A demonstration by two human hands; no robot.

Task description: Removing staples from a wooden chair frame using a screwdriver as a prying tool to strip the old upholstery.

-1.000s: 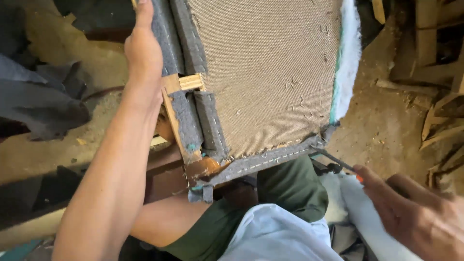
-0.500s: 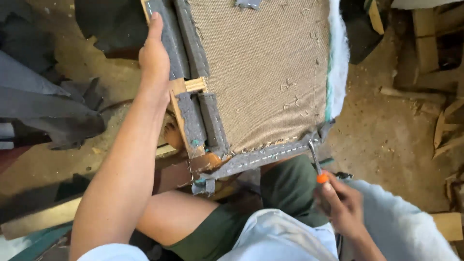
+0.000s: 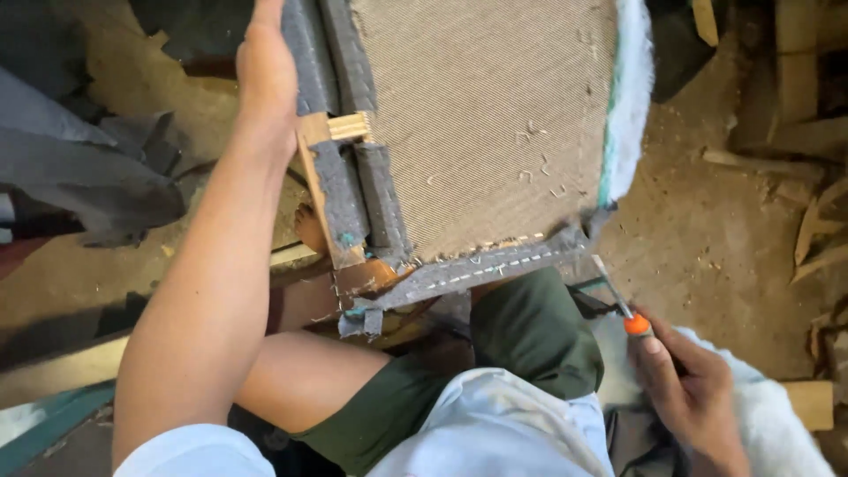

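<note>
Evidently your left hand (image 3: 265, 75) gripped the seat frame (image 3: 477, 124) at upper centre, bracing it on your knee, while your right hand (image 3: 685, 389), lower right, closed round the orange-handled screwdriver (image 3: 618, 296) beside its stapled edge.

Left hand (image 3: 265, 75) grips edge of upturned seat frame (image 3: 477, 132). Right hand (image 3: 693, 389) holds orange-handled screwdriver (image 3: 618, 300), tip near stapled grey fabric strip (image 3: 495, 269).

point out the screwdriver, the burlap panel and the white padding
screwdriver (image 3: 625, 311), head view, on the orange handle top by the right hand (image 3: 689, 393)
burlap panel (image 3: 481, 115), head view, middle of the woven face
white padding (image 3: 632, 97), head view, fluffy strip on the panel's right edge
</note>
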